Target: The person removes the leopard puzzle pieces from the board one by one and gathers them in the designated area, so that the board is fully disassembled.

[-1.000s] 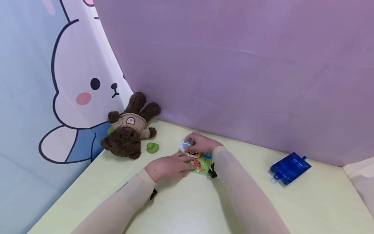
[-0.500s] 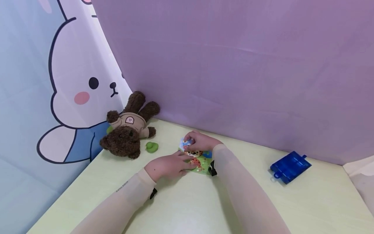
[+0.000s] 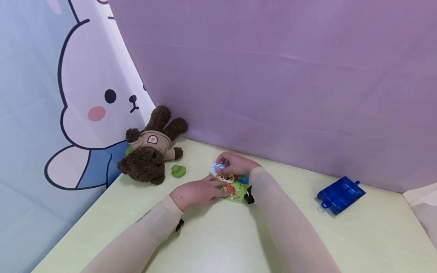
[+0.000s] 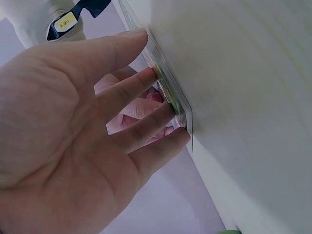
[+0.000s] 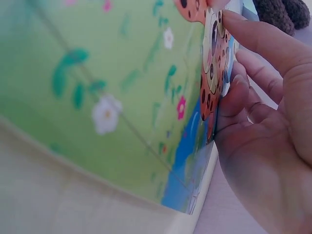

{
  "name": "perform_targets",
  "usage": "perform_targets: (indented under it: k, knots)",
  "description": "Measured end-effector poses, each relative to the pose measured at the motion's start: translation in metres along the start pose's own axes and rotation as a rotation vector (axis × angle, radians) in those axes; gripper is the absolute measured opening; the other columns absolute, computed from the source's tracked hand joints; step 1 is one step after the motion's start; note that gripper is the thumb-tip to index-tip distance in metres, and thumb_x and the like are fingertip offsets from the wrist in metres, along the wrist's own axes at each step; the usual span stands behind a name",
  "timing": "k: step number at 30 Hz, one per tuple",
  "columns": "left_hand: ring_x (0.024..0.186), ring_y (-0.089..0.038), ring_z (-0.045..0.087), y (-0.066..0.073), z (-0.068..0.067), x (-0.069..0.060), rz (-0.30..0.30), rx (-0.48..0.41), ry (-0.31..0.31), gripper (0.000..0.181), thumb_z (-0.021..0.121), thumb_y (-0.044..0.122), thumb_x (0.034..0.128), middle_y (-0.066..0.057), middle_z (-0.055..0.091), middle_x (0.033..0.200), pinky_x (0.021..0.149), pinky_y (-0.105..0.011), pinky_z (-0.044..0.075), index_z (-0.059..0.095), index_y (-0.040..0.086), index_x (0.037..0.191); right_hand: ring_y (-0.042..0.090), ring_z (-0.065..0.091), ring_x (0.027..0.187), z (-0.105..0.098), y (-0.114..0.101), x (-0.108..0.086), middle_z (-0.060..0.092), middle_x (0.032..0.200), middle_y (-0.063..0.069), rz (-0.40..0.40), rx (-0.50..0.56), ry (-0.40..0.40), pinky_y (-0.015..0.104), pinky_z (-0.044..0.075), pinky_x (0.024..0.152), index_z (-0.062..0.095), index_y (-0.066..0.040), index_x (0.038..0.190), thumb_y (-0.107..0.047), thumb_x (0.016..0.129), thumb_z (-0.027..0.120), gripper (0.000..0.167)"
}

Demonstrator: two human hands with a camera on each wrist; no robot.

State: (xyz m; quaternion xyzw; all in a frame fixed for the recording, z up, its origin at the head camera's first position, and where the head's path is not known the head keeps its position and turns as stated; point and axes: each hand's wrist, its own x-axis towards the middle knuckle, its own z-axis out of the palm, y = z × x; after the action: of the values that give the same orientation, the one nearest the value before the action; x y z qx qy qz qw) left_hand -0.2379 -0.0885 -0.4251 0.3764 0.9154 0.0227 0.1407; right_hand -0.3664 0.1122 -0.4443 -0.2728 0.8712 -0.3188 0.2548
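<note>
Near the far edge of the worktop (image 3: 218, 240), around the middle of its length, lies your picture card (image 3: 239, 194), and hardly anything has changed there over the last second: both hands keep their places and the head view sways only slightly. That suggests you are holding one step steady, probably a small adjustment of the spotted leopard-head piece (image 5: 212, 73) against the card. Your right hand (image 3: 238, 164) has its grip closed, thumb and fingers seeming to pinch that piece at the card's upper left, though how firmly you cannot tell, nor whether the piece sits flush. Your left hand (image 3: 196, 192) is not gripping; its fingers are stretched out, tips touching the card's left side, which looks like bracing. As for containers, you have one blue see-through case (image 3: 341, 195) lying flat by the far edge toward the right corner, well apart from your hands, with a loop at its near end; whether anything is inside you cannot tell. Toward the far left corner lie a brown teddy bear (image 3: 146, 163) and, just beside it, a green duck (image 3: 178, 171), both untouched.
</note>
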Motion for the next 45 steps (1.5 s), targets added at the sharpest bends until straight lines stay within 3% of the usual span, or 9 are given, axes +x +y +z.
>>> perform_targets:
  k: [12, 24, 31, 37, 42, 45]
  knots:
    - [0.16, -0.032, 0.035, 0.002, -0.002, 0.0, -0.017, 0.005, -0.006, 0.048, 0.055, 0.026, 0.1128, 0.001, 0.04, 0.173, 0.125, -0.047, 0.047, 0.051, 0.037, 0.16, 0.022, 0.058, 0.113, 0.001, 0.002, 0.001, 0.059, 0.129, 0.008, -0.042, 0.041, 0.03, 0.036, 0.054, 0.099, 0.056, -0.016, 0.136, -0.028, 0.103, 0.073, 0.039]
    - [0.159, -0.035, 0.037, 0.0, 0.0, 0.0, -0.005, 0.011, 0.008, 0.046, 0.055, 0.025, 0.1128, -0.001, 0.041, 0.173, 0.124, -0.048, 0.048, 0.054, 0.033, 0.158, 0.022, 0.061, 0.099, 0.01, 0.002, 0.0, 0.062, 0.116, 0.009, -0.109, 0.053, 0.096, 0.031, 0.058, 0.083, 0.058, -0.015, 0.132, -0.026, 0.102, 0.075, 0.036]
    - [0.158, -0.035, 0.039, 0.001, 0.003, -0.001, 0.002, 0.01, 0.036, 0.045, 0.055, 0.023, 0.1126, -0.003, 0.043, 0.172, 0.123, -0.047, 0.05, 0.056, 0.033, 0.157, 0.02, 0.061, 0.095, 0.015, -0.005, 0.002, 0.064, 0.114, 0.008, -0.071, 0.02, 0.185, 0.031, 0.056, 0.084, 0.062, -0.012, 0.127, -0.024, 0.1, 0.077, 0.033]
    - [0.155, -0.034, 0.041, 0.002, 0.006, 0.0, 0.014, 0.041, 0.059, 0.045, 0.055, 0.023, 0.1124, -0.003, 0.044, 0.171, 0.122, -0.047, 0.05, 0.057, 0.033, 0.156, 0.02, 0.063, 0.096, 0.026, -0.016, 0.003, 0.067, 0.115, 0.008, 0.033, 0.042, 0.312, 0.035, 0.056, 0.087, 0.069, -0.011, 0.12, -0.018, 0.097, 0.077, 0.025]
    - [0.157, -0.034, 0.041, 0.002, 0.006, 0.001, 0.01, 0.047, 0.055, 0.045, 0.055, 0.024, 0.1127, -0.003, 0.044, 0.171, 0.124, -0.048, 0.048, 0.056, 0.033, 0.157, 0.021, 0.064, 0.105, 0.03, -0.021, 0.0, 0.071, 0.118, 0.008, 0.105, 0.15, 0.405, 0.038, 0.056, 0.095, 0.074, -0.013, 0.117, -0.02, 0.1, 0.07, 0.019]
    - [0.157, -0.034, 0.04, 0.002, 0.006, 0.001, 0.002, 0.043, 0.047, 0.045, 0.054, 0.025, 0.1129, -0.002, 0.043, 0.172, 0.124, -0.049, 0.048, 0.055, 0.033, 0.157, 0.02, 0.063, 0.104, 0.027, -0.022, -0.004, 0.071, 0.12, 0.008, 0.12, 0.268, 0.421, 0.035, 0.056, 0.09, 0.073, -0.012, 0.12, -0.022, 0.104, 0.066, 0.02]
